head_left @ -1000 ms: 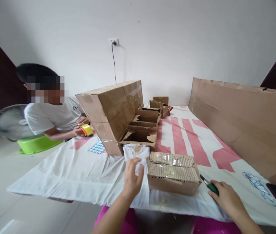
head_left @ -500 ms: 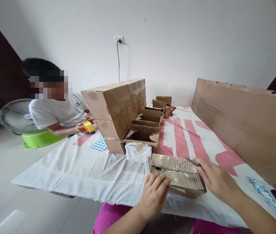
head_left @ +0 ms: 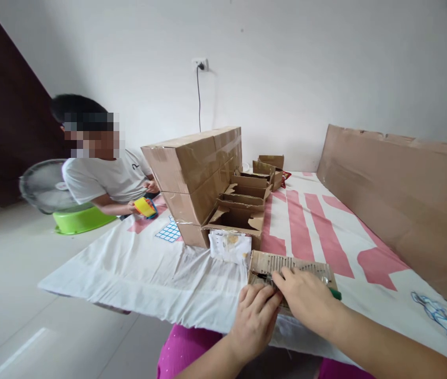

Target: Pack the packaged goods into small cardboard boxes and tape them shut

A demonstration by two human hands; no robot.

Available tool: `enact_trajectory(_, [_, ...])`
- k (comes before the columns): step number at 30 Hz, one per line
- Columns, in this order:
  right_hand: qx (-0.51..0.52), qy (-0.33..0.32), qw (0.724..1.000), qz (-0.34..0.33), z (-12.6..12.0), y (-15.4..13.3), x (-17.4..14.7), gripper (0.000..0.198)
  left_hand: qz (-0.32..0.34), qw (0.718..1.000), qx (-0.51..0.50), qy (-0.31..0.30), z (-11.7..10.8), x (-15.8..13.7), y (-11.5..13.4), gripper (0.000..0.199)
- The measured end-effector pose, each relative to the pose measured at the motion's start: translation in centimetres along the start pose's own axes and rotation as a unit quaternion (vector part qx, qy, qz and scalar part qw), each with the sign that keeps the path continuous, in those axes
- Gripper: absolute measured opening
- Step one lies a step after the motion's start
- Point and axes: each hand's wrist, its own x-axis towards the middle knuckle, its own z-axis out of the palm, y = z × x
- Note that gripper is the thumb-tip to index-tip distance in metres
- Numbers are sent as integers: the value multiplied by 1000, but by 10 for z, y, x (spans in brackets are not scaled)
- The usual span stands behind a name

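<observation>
A small cardboard box [head_left: 273, 259] lies near the table's front edge, with clear tape and a ribbed, torn top. My left hand [head_left: 257, 316] grips its near left side with curled fingers. Over the middle of the top, my right hand [head_left: 306, 296] is closed, fingertips at the taped seam close to the left fingers. What those fingertips pinch is hidden. The green handle [head_left: 336, 293] of a slim tool sticks out beyond the right hand; whether the palm holds it or it rests on the box, I cannot tell.
Stacked closed cartons [head_left: 192, 179] form a wall, with a row of open boxes [head_left: 237, 213] alongside. A white packet [head_left: 230, 246] leans there. A large cardboard panel [head_left: 397, 205] stands right. Another person [head_left: 101, 179] holds a yellow tape roll [head_left: 143, 207] at left, near a fan [head_left: 46, 184].
My right hand has moved left from the box's right edge onto its top, beside my left hand. The slim tool's metal part no longer shows. The view has shifted slightly.
</observation>
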Motion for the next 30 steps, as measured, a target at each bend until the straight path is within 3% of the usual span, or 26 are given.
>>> enact_trajectory(10, [-32, 36, 999, -3, 12, -3, -3, 30, -4, 1000, -9, 1, -1, 2, 0, 26])
enact_trajectory(17, [-68, 68, 995, 34, 21, -1, -9, 34, -3, 999, 5, -34, -3, 3, -1, 31])
enact_trajectory(25, [-116, 125, 982, 75, 30, 7, -29, 31, 5, 999, 19, -33, 0, 5, -4, 30])
enact_trajectory(30, [-121, 117, 982, 83, 28, 5, -32, 31, 0, 999, 17, -37, 1, 5, -4, 29])
